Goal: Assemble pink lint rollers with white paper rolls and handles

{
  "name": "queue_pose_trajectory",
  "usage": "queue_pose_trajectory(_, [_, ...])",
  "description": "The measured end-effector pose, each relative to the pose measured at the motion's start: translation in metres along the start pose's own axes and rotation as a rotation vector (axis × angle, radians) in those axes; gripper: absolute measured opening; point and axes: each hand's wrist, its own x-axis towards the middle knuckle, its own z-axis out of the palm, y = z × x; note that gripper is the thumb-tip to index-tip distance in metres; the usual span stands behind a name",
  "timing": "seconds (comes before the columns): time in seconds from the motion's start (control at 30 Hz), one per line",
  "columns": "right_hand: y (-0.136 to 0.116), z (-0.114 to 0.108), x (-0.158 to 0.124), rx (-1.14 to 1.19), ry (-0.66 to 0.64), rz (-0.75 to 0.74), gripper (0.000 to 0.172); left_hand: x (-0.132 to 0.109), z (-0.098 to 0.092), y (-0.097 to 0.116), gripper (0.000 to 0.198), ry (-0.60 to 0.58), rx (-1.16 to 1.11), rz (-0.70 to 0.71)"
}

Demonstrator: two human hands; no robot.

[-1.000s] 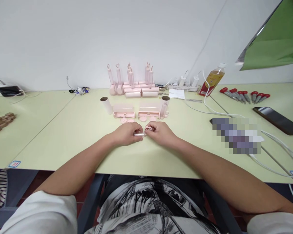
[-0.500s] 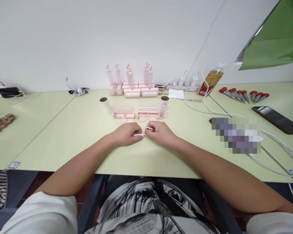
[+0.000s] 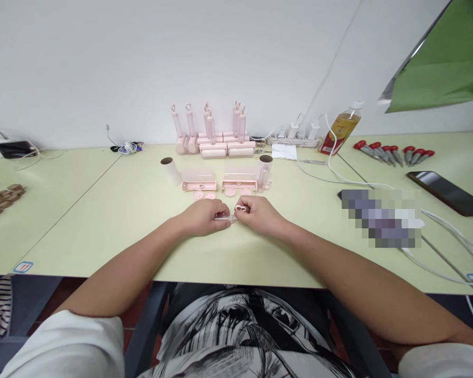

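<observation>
My left hand (image 3: 203, 217) is closed around a clear plastic tube (image 3: 222, 218), which lies sideways between thumb and fingers. Close against it, my right hand (image 3: 261, 215) pinches a small pale pink heart-shaped loop piece (image 3: 241, 208) at the tube's right end. Whether the two pieces touch is hidden by my fingertips. Just beyond my hands are pink roller housings with clear covers, one on the left (image 3: 199, 186) and one on the right (image 3: 240, 186). Several pink discs (image 3: 230, 192) lie in front of them.
White paper rolls flank the housings, left (image 3: 172, 172) and right (image 3: 265, 167). Pink lint rollers with clear handles (image 3: 211, 130) stand by the wall. Rightward are a power strip (image 3: 294, 142), a drink bottle (image 3: 342, 128), red-capped objects (image 3: 387, 152), a phone (image 3: 449, 191) and cables.
</observation>
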Motion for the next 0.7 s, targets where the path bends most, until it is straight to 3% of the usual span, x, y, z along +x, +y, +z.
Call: queue_pose_trajectory(0.7, [-0.0044,0.0007,-0.0006,-0.003,-0.014,0.004,0.004,-0.0007,-0.0009,0.0029,0.028,0.008,0.021,0.020])
